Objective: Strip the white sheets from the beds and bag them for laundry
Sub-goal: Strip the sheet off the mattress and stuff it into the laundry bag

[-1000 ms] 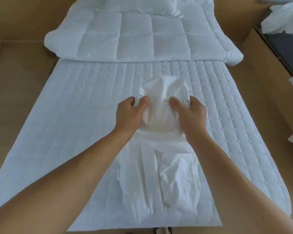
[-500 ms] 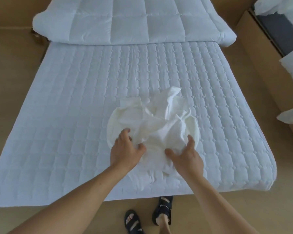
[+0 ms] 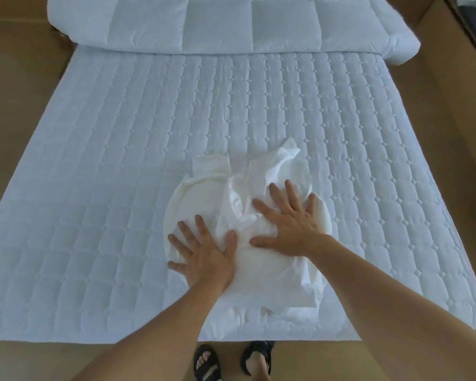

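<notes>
A crumpled white sheet bundle lies in a rounded heap near the foot of the bed, on the quilted mattress pad. My left hand lies flat on the bundle's left edge, fingers spread. My right hand presses flat on the top of the bundle, fingers spread as well. Neither hand grips the cloth. A loose flap of the sheet sticks up at the far side of the heap.
A folded white duvet lies across the head of the bed. Tan floor runs along both sides. A second bed frame with white linen stands at the right. My sandalled feet are at the bed's foot.
The sheet went from being held and bunched in both hands to lying as a heap. Both hands opened and now press flat on it. The view tilted down.
</notes>
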The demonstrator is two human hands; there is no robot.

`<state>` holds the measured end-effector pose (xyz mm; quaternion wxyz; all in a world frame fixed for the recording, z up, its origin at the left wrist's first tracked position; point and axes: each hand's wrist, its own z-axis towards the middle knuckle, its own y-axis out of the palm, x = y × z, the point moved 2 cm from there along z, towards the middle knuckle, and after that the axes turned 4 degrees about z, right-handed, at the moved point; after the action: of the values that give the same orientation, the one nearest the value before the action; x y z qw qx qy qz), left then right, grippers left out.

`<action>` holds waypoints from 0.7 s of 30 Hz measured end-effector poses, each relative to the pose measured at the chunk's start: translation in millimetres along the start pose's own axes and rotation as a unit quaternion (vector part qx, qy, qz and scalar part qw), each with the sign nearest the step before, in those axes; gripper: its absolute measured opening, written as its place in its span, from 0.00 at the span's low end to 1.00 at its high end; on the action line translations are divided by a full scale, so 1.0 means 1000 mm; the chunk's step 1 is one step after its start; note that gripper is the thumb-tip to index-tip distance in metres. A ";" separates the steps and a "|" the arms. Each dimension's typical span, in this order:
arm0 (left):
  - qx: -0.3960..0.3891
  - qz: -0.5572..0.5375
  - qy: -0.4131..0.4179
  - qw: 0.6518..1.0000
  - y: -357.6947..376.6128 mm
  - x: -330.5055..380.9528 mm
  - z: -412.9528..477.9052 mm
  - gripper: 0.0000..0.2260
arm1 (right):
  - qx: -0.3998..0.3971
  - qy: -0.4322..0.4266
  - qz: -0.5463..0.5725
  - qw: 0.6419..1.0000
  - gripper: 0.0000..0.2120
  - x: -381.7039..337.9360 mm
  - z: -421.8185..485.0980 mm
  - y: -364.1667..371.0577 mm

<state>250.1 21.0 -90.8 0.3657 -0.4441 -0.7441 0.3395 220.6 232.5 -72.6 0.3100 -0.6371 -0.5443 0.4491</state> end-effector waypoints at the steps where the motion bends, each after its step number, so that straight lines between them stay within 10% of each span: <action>1: -0.009 -0.011 -0.025 1.000 0.010 -0.008 0.003 0.47 | -0.010 -0.013 -0.007 1.000 0.49 0.004 0.008 0.004; 21: -0.040 -0.335 -0.075 0.939 0.030 -0.002 0.036 0.50 | -0.174 0.121 0.322 0.923 0.62 0.040 0.056 0.005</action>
<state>233.1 24.0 -134.2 0.3831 -0.1570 -0.8881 0.1998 171.7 265.2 -109.2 0.0967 -0.8713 -0.3376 0.3428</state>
